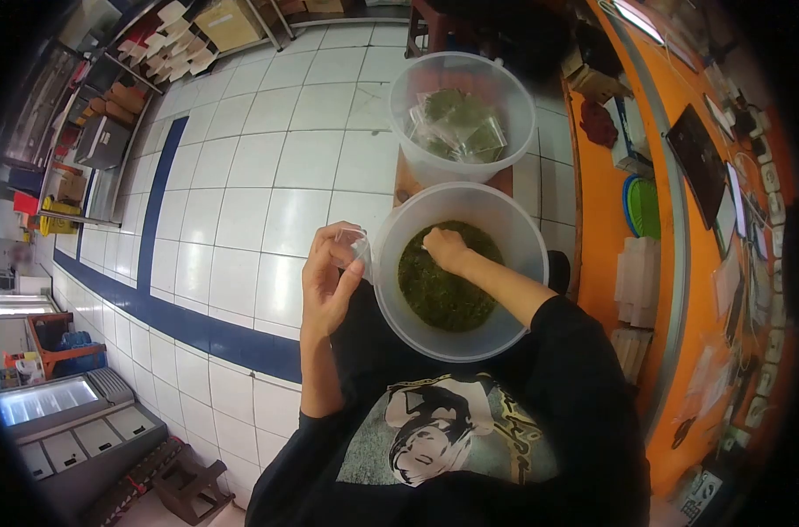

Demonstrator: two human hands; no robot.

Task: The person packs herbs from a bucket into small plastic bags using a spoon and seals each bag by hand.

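My left hand (pixel 331 272) is curled around a small clear plastic bag (pixel 354 244), held up at the left rim of the near tub. That translucent round tub (pixel 527 255) contains a dark green, wet-looking chopped mass (pixel 443 294). Over the mass, inside the tub, my right hand (pixel 448 249) is closed with its fingertips pinched together. A small pale bit shows at those fingertips, too small to name. Just beyond stands a second translucent tub (pixel 518 132), holding several flat clear packets (pixel 461 127) with green contents.
An orange counter (pixel 623 307) runs along the right, with a dark laptop or tablet (pixel 694 162), cables and stacked white boxes (pixel 636 281). White floor tiles with a blue stripe (pixel 197 329) lie to the left. A brown stool (pixel 188 483) and a glass-topped freezer (pixel 52 400) stand at lower left.
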